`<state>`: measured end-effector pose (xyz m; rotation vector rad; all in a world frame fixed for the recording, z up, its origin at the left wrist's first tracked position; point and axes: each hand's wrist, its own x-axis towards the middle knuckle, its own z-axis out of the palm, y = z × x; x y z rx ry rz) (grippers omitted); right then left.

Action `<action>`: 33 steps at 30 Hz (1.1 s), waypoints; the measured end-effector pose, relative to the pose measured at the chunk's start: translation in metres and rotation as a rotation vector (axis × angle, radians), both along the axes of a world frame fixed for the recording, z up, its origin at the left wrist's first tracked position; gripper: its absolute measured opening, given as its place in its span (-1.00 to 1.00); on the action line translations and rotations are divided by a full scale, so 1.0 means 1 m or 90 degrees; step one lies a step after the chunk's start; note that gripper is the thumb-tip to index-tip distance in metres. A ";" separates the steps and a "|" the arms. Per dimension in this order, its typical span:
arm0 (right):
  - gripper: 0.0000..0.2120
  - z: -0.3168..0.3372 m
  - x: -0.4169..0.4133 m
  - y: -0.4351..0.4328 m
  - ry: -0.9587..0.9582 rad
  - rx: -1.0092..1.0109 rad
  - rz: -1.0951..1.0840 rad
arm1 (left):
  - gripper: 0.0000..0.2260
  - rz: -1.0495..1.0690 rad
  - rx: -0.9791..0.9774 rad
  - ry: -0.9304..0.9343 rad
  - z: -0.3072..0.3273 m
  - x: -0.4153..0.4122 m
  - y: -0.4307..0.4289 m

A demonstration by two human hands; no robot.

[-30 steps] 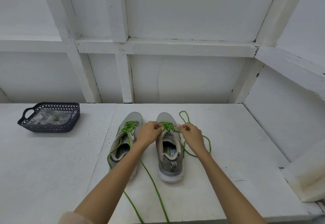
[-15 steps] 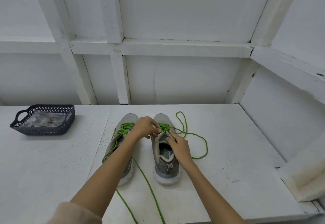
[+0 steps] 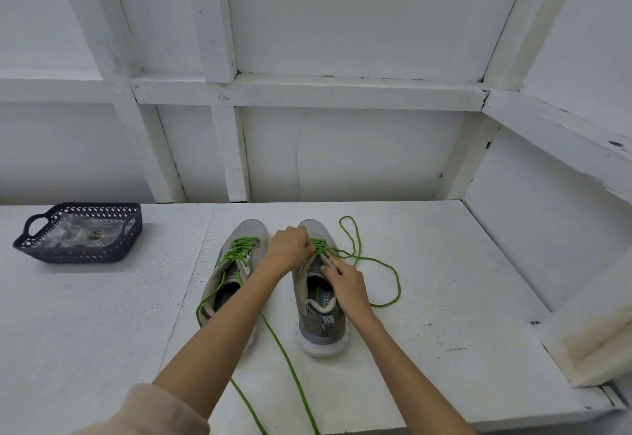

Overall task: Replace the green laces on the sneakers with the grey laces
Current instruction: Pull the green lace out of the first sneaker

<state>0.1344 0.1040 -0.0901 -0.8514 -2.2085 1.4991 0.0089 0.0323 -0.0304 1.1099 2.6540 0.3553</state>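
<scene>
- Head view: green laces (image 3: 289,366) trail off the counter's (image 3: 444,315) near edge, beside a pale sleeve (image 3: 154,410).
- The right hand (image 3: 345,286) pinches the right sneaker's (image 3: 316,318) eyelet flap between thumb and forefinger.
- The left hand (image 3: 289,246), fingers curled, pinches the lacing near that sneaker's toe; a loose end loops rightwards.
- The left sneaker (image 3: 253,229) stands just beside, laced green.
- Far left, a dark basket (image 3: 78,253) holds a clear bag.
</scene>
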 end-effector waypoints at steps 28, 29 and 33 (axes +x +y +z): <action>-0.63 -0.002 0.000 -0.001 0.015 -0.014 -0.014 | -0.75 0.125 0.179 0.056 -0.014 0.002 -0.020; -0.64 -0.001 0.000 -0.002 0.017 -0.014 -0.012 | -0.75 0.149 0.211 0.071 -0.015 0.001 -0.020; -0.65 -0.003 0.000 -0.001 0.020 -0.017 -0.014 | -0.67 0.152 0.187 0.001 -0.020 0.005 -0.023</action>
